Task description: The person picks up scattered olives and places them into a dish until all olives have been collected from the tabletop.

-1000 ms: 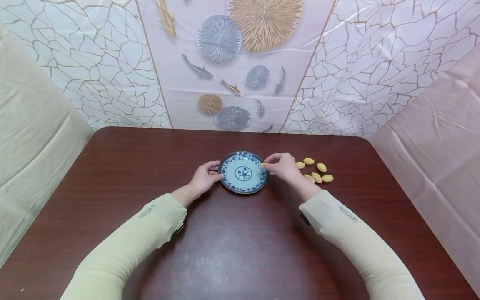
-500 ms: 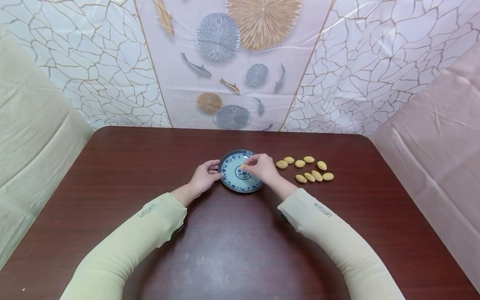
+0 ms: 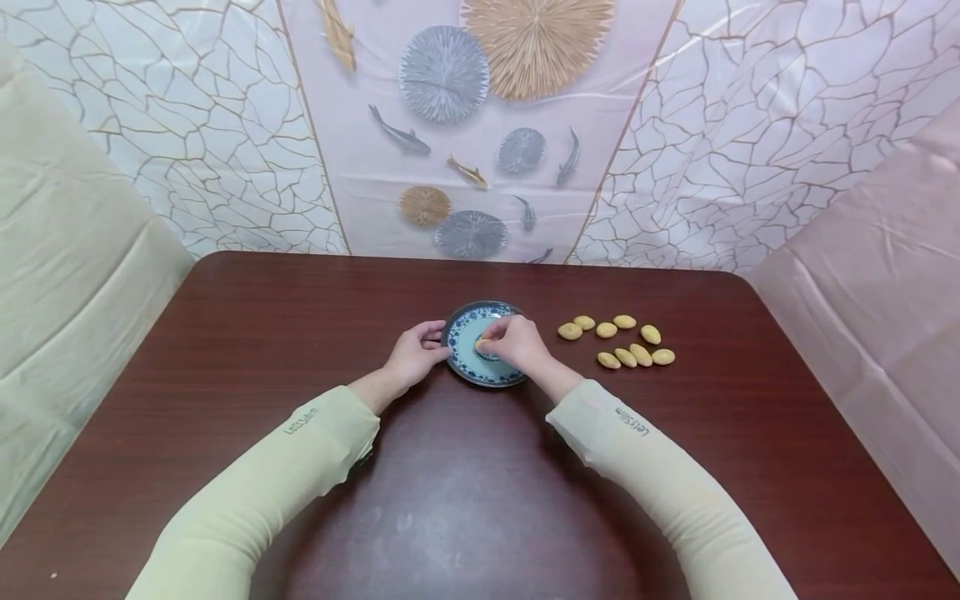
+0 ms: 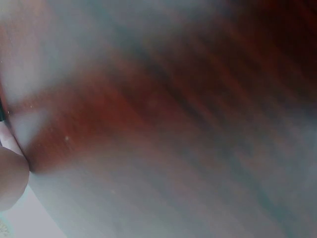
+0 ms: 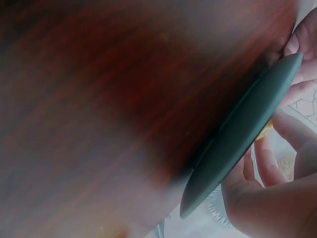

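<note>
A round plate (image 3: 467, 365) with a blue floral border lies at the middle of the table. My left hand (image 3: 415, 352) holds its left rim, thumb and fingers spread along the edge. Over the plate's centre, my right hand (image 3: 521, 345) pinches a small yellow oval piece (image 3: 481, 342) between thumb and fingertips. The right wrist view shows the dark underside of the plate (image 5: 242, 136) edge-on, with the yellow piece (image 5: 264, 131) close above it. Whether the piece touches the plate is hard to tell. Only a blurred bit of my left hand (image 4: 12, 178) shows in the left wrist view.
Several similar yellow oval pieces (image 3: 641, 355) lie in two loose rows on the dark red wooden table (image 3: 337, 300), right of the plate. A patterned cloth (image 3: 468, 150) hangs behind the table, and pale cloth walls (image 3: 877, 275) stand at both sides.
My right hand has moved left from the plate's right rim to its centre, carrying the yellow piece. My left hand has stayed at the left rim.
</note>
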Demonstrator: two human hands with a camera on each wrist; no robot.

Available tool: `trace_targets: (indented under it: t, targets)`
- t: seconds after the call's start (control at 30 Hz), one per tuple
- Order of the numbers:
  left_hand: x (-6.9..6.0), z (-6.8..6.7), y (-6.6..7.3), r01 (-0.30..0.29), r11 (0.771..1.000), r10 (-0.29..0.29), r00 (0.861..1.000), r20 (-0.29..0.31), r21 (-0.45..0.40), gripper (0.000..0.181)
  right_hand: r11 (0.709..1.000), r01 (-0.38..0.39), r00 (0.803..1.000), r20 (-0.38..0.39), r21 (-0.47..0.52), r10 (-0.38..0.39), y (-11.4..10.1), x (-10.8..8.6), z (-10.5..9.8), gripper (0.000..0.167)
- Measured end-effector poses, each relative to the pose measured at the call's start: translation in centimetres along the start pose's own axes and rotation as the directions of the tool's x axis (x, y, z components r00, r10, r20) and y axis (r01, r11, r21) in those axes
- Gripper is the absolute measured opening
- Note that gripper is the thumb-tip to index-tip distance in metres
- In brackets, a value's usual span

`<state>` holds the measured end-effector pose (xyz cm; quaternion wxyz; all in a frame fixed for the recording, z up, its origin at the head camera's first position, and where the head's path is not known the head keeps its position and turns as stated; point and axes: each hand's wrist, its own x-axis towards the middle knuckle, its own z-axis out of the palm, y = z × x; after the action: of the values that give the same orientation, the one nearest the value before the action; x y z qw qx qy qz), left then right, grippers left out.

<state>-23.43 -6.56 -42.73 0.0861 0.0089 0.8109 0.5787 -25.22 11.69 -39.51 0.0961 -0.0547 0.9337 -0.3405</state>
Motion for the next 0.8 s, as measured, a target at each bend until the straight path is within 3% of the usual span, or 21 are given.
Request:
trace_targets:
  t: [0.33, 0.57, 0.8]
  targets:
    - [-0.1, -0.1, 0.2, -0.001, 1.000, 0.001, 1.000, 0.001, -0.008, 0.051, 0.997, 0.068, 0.998, 0.021, -0.047, -0.067, -0.2, 0.0, 0.2, 0.019]
    - [-0.1, 0.1, 0.2, -0.016, 1.000, 0.016, 1.000, -0.008, -0.005, 0.050, 1.000, 0.018, 0.999, -0.032, 0.001, -0.017, 0.1, -0.3, -0.9, 0.025]
    - [-0.2, 0.0, 0.2, 0.005, 1.000, -0.005, 1.000, -0.012, 0.003, 0.051, 0.993, -0.040, 0.997, -0.062, 0.107, 0.047, 0.9, -1.0, -3.7, 0.029]
